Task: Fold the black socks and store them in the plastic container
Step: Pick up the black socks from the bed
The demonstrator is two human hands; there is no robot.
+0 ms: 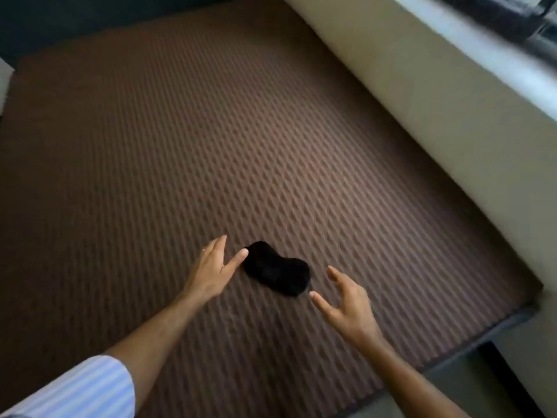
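Single head view only. Camera sitting high at head height, looking forward and steeply down over brown patterned bed cover [211, 152]. Wide-angle lens bending edges. Cream wall [422, 95] running along right. Forearms entering from bottom edge, close.

the black socks [276, 272] look like soft matt cloth, fuzzy at the edges & w/o any shine. they lie on a brown bed cover [211, 146] that is woven fabric w/ a raised zigzag rib pattern, matt, a bit rough to the eye. the sleeve [81, 390] is thin smooth cloth w/ pale blue & white stripes, & the wall [437, 116] beside looks painted, smooth, matt cream.
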